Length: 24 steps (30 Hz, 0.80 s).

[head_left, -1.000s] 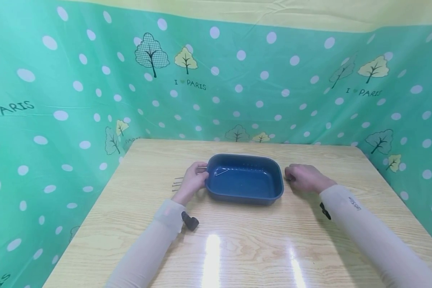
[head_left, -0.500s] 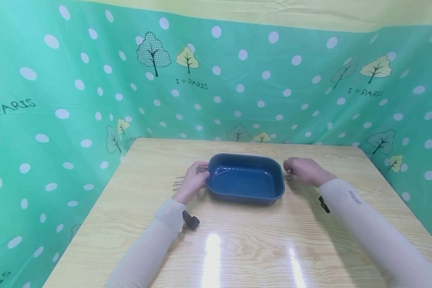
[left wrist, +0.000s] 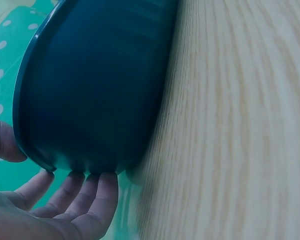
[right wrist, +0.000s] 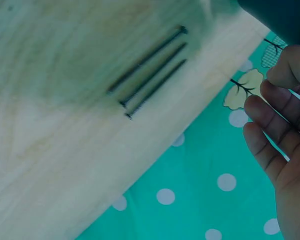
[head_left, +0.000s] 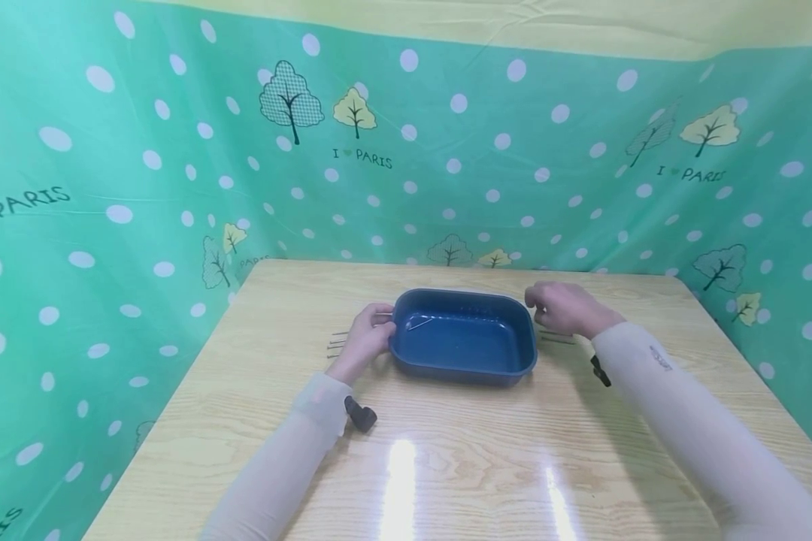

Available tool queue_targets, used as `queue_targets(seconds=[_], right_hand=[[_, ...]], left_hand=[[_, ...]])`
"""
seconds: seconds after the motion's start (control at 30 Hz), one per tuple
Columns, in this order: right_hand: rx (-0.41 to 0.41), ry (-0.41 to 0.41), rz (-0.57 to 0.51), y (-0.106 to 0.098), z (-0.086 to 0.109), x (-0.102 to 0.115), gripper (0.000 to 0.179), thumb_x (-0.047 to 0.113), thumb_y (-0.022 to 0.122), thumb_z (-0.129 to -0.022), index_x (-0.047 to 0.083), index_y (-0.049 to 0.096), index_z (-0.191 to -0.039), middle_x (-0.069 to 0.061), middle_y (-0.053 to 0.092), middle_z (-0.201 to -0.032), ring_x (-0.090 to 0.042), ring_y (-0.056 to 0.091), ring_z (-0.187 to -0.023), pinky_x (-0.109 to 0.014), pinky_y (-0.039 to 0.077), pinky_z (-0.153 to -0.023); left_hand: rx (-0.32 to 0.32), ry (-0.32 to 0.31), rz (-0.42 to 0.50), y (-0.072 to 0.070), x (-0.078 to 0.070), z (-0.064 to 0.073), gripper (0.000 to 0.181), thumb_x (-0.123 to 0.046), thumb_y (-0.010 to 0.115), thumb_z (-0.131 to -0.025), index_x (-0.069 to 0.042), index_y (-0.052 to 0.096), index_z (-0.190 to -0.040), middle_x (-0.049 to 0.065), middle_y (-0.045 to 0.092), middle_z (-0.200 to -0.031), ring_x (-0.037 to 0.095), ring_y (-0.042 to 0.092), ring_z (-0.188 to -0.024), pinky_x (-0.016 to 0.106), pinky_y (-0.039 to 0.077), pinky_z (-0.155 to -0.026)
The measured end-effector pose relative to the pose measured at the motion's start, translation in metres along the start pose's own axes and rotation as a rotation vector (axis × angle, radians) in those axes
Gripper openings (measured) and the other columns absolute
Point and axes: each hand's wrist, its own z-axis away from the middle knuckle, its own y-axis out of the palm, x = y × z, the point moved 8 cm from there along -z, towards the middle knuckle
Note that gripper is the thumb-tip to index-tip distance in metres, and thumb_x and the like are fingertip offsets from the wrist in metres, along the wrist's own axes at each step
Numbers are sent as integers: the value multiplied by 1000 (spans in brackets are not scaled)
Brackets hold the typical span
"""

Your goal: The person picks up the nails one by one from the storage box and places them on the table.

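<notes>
A dark blue rectangular tub (head_left: pixel 460 373) stands on the wooden table, one thin nail (head_left: pixel 419 324) lying inside against its left end. My left hand (head_left: pixel 367 336) grips that end, thumb at the rim and fingers (left wrist: pixel 102 200) against the outer wall. Just off the tub's far right corner, my right hand (head_left: pixel 563 306) is raised with thumb and index finger together; I cannot tell whether they pinch anything. Below it, three long dark nails (right wrist: pixel 152 75) lie side by side on the table. Several more nails (head_left: pixel 337 344) lie left of the tub, partly behind my left hand.
The light wooden table (head_left: pixel 474 458) ends at a green dotted curtain (head_left: pixel 406 150) along the back and sides. Bright light reflections streak the front of the tabletop. Both forearms in pale sleeves (head_left: pixel 677 406) reach in from the near side, with dark straps at the wrists.
My right hand has risen from the nails right of the tub and moved back and slightly left, uncovering nails beneath it. My left hand and the tub stay put.
</notes>
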Motion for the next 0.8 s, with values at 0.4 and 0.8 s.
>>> queue_targets(seconds=[0.4,0.8], right_hand=[[15,-18,-33,-15,-22,14,15,2,62,-77,10,65,-89,-3,65,-88,-17,60,-77,-38,54,-70],[21,-73,-44,-21,-48,45,10,5,62,-80,10,64,-88,-2,64,-88,-18,57,-77,-37,53,-71]], left_hand=[[2,-2,-15,0,2,-1,40,-4,52,-89,-3,48,-128,21,54,-123,36,60,-105,35,58,-77],[5,2,-15,0,3,-2,38,-4,52,-90,-3,49,-128,21,54,-123,35,60,-106,35,58,-76]])
